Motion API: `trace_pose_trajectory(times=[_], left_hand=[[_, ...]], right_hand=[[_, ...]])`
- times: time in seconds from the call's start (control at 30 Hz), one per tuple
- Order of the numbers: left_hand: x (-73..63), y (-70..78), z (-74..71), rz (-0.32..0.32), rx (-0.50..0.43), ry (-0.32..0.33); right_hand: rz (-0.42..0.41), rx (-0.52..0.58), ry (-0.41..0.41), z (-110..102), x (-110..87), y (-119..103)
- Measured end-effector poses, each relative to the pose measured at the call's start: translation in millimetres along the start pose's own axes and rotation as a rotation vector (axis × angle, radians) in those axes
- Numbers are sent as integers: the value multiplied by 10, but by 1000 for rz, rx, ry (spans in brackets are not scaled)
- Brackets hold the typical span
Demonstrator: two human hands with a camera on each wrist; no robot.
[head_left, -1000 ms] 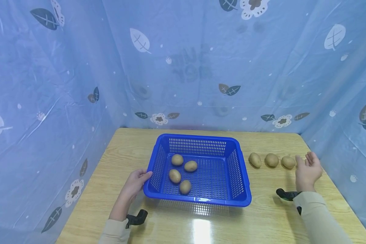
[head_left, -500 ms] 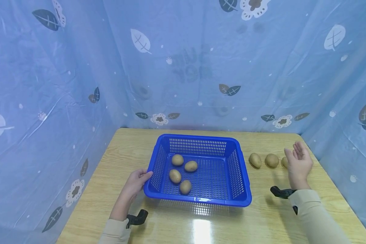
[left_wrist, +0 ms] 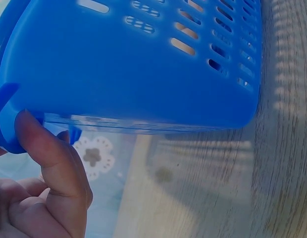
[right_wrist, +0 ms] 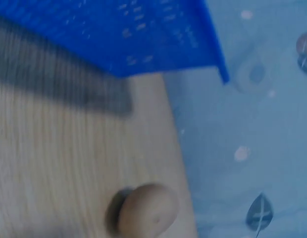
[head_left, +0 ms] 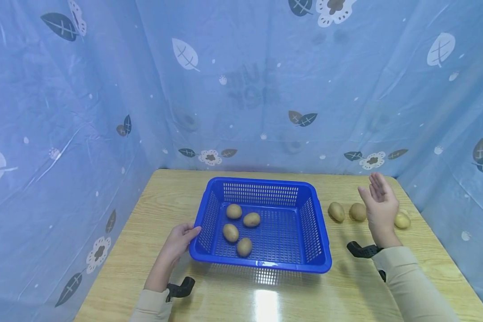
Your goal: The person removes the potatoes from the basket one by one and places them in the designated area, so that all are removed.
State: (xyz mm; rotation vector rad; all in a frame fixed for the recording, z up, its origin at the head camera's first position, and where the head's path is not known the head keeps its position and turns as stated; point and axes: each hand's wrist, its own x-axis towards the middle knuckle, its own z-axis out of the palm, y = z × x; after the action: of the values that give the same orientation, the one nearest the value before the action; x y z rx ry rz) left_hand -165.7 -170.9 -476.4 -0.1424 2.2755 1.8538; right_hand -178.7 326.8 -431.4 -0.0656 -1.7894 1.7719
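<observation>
Table (head_left: 294, 297) in woodgrain, basket (head_left: 279, 241), potatoes (head_left: 336, 212), leaf-print curtain (head_left: 326, 85) behind, faint lettering (head_left: 251, 96) perhaps

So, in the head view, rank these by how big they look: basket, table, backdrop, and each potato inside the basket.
Backdrop
Table
Basket
Potatoes inside: all four look too alike to rank.

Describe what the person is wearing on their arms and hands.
Both arms have plain beige long sleeves: the left sleeve and the right sleeve. At each wrist is a curved black fitting, one at left and one at right. The left hand and right hand are bare, without gloves.
</observation>
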Motion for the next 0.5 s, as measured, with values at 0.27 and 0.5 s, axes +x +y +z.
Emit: trace_pose_trajectory(times=[0.27,0.5], left_hand=[[3,2,-6,0,4,23],[-20,-8,16,5,-14,19]], right_hand=[[-45,46,-130,245,-28,-161],[-93,65,-296,375,-92,-177]])
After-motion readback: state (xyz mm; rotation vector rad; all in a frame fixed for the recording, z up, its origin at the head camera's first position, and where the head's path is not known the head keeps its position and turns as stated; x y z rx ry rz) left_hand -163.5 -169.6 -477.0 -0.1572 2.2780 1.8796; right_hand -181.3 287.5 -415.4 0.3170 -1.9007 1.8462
